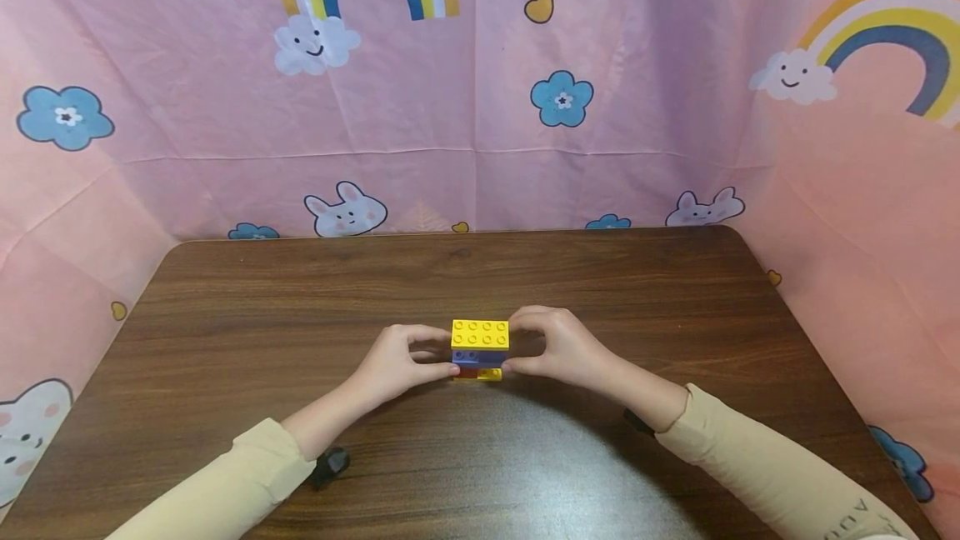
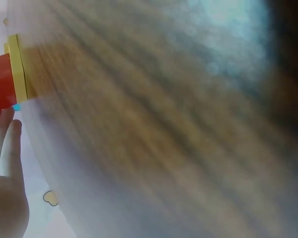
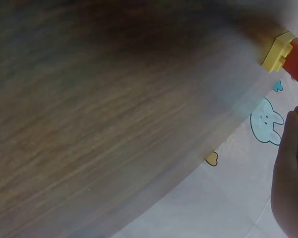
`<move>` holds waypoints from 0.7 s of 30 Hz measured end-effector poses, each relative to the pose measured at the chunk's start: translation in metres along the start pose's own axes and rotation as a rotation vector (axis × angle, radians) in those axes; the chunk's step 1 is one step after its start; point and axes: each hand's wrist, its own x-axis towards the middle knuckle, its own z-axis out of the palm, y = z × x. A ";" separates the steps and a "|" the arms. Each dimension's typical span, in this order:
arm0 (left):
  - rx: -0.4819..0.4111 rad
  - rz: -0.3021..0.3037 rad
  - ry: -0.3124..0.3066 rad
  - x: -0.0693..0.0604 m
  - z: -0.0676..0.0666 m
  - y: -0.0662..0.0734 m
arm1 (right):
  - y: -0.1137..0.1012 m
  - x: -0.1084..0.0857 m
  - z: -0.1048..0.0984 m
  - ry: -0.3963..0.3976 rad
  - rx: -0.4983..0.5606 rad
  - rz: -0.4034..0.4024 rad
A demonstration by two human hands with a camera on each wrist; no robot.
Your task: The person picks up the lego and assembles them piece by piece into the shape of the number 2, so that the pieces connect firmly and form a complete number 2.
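A stack of toy building bricks stands at the middle of the table, with a yellow brick [image 1: 480,335] on top, studs up. Beneath it is a blue brick [image 1: 487,358], offset so that two studs show at its left. Lower down come a red brick [image 3: 296,63] and a yellow bottom brick [image 3: 276,53]. My left hand [image 1: 393,363] holds the stack's left side, thumb at the front and fingers farther back. From the right side, my right hand [image 1: 564,348] holds it likewise. Both wrist views cut off the upper bricks and part of each hand.
The brown wood-grain table [image 1: 300,282] has rounded far corners. Behind and beside it hangs a pink cloth [image 1: 420,107] printed with rainbows, rabbits and flowers. A small black object [image 1: 330,467] shows beneath the left wrist, another [image 1: 637,421] beneath the right.
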 end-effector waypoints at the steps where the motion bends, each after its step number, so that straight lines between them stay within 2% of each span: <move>1: -0.004 -0.003 0.002 0.000 0.000 0.000 | 0.000 0.000 0.000 0.001 0.001 0.004; 9: -0.020 -0.041 0.017 0.001 0.002 0.001 | 0.000 -0.001 0.001 0.010 0.016 0.030; 15: -0.027 -0.043 0.045 0.005 0.004 0.000 | 0.004 -0.002 0.002 0.031 0.053 0.058; 21: -0.024 -0.045 0.048 0.008 0.006 0.000 | 0.007 -0.003 0.002 0.053 0.118 0.093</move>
